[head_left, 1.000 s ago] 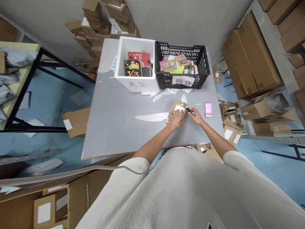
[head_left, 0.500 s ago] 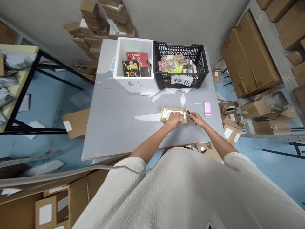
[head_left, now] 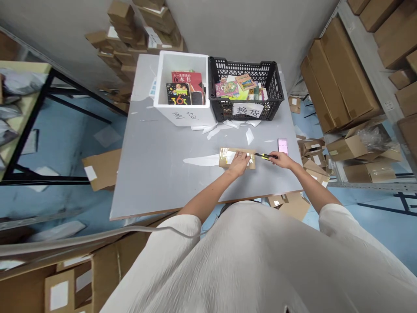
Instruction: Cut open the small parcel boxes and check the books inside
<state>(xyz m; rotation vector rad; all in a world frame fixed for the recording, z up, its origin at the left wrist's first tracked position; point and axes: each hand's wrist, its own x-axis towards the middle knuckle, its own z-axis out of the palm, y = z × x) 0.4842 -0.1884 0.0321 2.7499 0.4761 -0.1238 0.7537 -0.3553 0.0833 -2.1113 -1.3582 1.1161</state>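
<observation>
A small brown cardboard box [head_left: 223, 161] with a white label and shiny tape lies on the grey table [head_left: 153, 165]. My left hand [head_left: 239, 163] rests on top of it, fingers bent over the label; whether they grip or only press is hard to tell. My right hand [head_left: 280, 160] is closed round the handle of a yellow and black utility knife [head_left: 267, 156], whose tip points left at the box's right edge. A pink-screened phone [head_left: 282, 145] lies just behind my right hand, partly covered by it.
At the table's back stand a white foam box [head_left: 185, 116] and a black crate [head_left: 280, 93], both holding books. Paper scraps [head_left: 249, 136] lie in front of them. Cardboard boxes fill the right shelves [head_left: 389, 104]; more are stacked behind the table [head_left: 120, 32].
My right hand has moved right and slightly back with the knife, which has turned from slanting to nearly level. My left hand has stayed on the box.
</observation>
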